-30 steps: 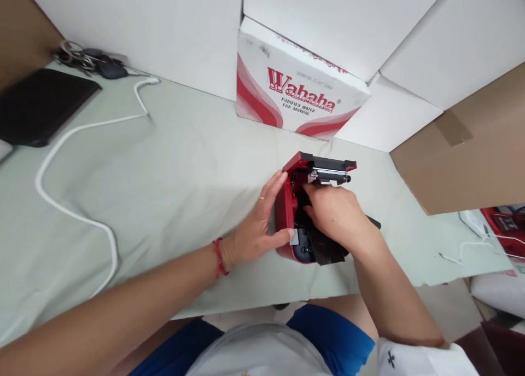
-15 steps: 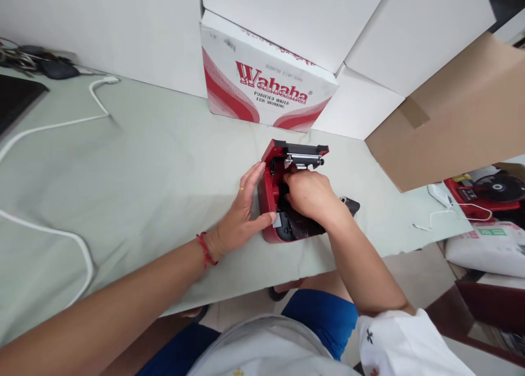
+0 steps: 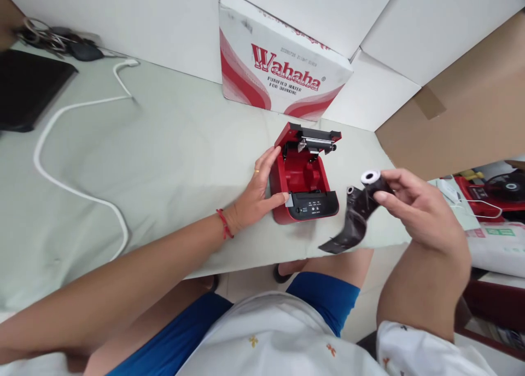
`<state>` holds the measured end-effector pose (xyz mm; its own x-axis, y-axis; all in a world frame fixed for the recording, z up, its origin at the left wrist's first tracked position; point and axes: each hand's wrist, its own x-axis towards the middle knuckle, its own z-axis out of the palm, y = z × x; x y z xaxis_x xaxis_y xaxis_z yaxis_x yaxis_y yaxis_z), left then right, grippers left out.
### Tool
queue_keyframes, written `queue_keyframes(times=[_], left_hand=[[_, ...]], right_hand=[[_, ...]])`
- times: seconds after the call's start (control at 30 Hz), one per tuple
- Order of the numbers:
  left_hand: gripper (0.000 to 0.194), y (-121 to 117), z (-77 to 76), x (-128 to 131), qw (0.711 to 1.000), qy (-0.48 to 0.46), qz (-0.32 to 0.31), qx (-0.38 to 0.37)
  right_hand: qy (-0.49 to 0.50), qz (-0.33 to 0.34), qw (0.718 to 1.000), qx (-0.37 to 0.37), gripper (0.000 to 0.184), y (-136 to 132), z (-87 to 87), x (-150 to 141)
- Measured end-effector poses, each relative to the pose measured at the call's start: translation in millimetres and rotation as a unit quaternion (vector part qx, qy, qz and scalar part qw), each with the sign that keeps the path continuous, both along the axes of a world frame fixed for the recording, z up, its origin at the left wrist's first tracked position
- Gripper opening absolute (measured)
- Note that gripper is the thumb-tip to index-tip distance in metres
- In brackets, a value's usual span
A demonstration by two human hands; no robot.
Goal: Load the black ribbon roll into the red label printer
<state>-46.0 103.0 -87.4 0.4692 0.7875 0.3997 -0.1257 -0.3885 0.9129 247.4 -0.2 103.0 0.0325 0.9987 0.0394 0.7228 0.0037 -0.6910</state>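
Observation:
A small red label printer point(image 3: 279, 192) stands on the table with its lid point(image 3: 314, 138) raised and its red inner bay showing. My left hand point(image 3: 262, 187) grips its left side, fingers along the back and thumb by a light grey tab at the front corner. Off to the right, my right hand point(image 3: 414, 201) pinches a roll of black label paper point(image 3: 371, 181) with a white core, holding it up beside the printer. A loose black strip curls down from it toward the table's front edge. Another small dark roll point(image 3: 350, 191) shows partly behind that strip.
A Wahaha water carton point(image 3: 283, 64) and white boxes stand along the back. A brown cardboard box point(image 3: 459, 108) is at the right. A white cable point(image 3: 77, 190), a black flat device point(image 3: 33, 91) and keys point(image 3: 61, 42) lie on the left.
My right hand has come out of the printer's bay and moved right, bringing the black label roll with it. My left hand has stayed on the printer. The view has shifted slightly.

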Motion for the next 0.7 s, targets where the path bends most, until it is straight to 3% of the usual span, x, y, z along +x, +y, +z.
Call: queue_keyframes(times=[0.07, 0.17, 0.27, 0.33, 0.47, 0.57, 0.7], left_hand=[[0.1, 0, -0.7, 1, 1.0, -0.001, 0.001, -0.001], [0.101, 1, -0.8, 1, 1.0, -0.001, 0.002, -0.004], [0.1, 1, -0.4, 1, 1.0, 0.004, 0.001, -0.004], [0.098, 2, -0.9, 0, 1.0, 0.006, 0.0, -0.007], [0.095, 2, -4.1, 1, 1.0, 0.006, 0.001, -0.02], [0.091, 2, -4.8, 1, 1.0, 0.003, 0.002, -0.025], [0.087, 1, -2.4, 0, 1.0, 0.008, 0.001, -0.018]], right_hand=[[-0.004, -0.003, 0.998, -0.064, 0.037, -2, -15.4, 26], [-0.08, -0.016, 0.987, -0.135, 0.041, 6, -59.2, 39], [-0.126, -0.039, 0.984, -0.116, 0.038, 13, -103.0, 28], [-0.127, -0.044, 0.987, -0.09, 0.042, 13, -119.3, 21], [-0.149, -0.112, 0.982, -0.03, 0.052, 7, -119.2, 38], [-0.194, -0.173, 0.966, -0.009, 0.046, 9, -113.1, 66], [-0.225, -0.162, 0.96, -0.046, 0.047, 22, -121.0, 83]])
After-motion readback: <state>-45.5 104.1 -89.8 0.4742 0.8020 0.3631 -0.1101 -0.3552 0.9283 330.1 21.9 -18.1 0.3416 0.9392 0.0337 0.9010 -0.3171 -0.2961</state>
